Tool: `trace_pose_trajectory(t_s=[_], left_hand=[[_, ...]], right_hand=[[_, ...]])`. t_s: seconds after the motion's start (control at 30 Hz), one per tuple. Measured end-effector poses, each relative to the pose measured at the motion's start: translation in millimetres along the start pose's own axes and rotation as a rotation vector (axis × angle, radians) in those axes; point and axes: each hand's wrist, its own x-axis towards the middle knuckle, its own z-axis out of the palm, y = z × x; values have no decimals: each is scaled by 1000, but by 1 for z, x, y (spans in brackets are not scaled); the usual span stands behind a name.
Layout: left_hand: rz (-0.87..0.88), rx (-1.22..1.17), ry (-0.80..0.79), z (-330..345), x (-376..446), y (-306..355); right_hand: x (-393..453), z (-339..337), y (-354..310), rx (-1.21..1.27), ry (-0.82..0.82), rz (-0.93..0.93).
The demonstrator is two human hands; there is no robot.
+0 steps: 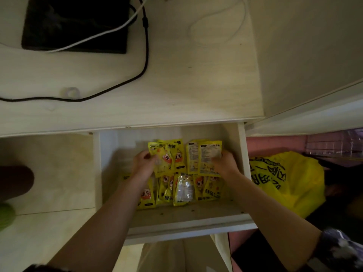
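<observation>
An open white drawer (176,220) below the desk holds several yellow snack packets. My left hand (143,163) grips a fanned bunch of yellow packets (172,158) with cartoon faces at the drawer's back. My right hand (225,163) holds a second bunch of packets (204,158) that show their printed backs. More yellow packets (206,189) and one clear-fronted packet (184,189) stand in a row nearer the drawer's front.
A pale wooden desk top (176,85) lies above the drawer, with a black box (76,24), a black cable (145,61) and a white cable (110,32). A yellow plastic bag (290,183) sits on the floor to the right. The drawer's left part (115,154) is bare.
</observation>
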Motion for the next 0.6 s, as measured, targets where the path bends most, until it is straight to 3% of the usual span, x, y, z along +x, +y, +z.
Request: trace_pose_trajectory(t_s=[0.17, 0.37, 0.6], left_hand=[[42, 151, 6, -24, -11, 2], [96, 252, 44, -51, -47, -3], [204, 331, 122, -74, -107, -22]], right_hand=[[-10, -7, 1, -146, 37, 0], [-44, -14, -1, -274, -35, -26], [-98, -17, -4, -387, -146, -193]])
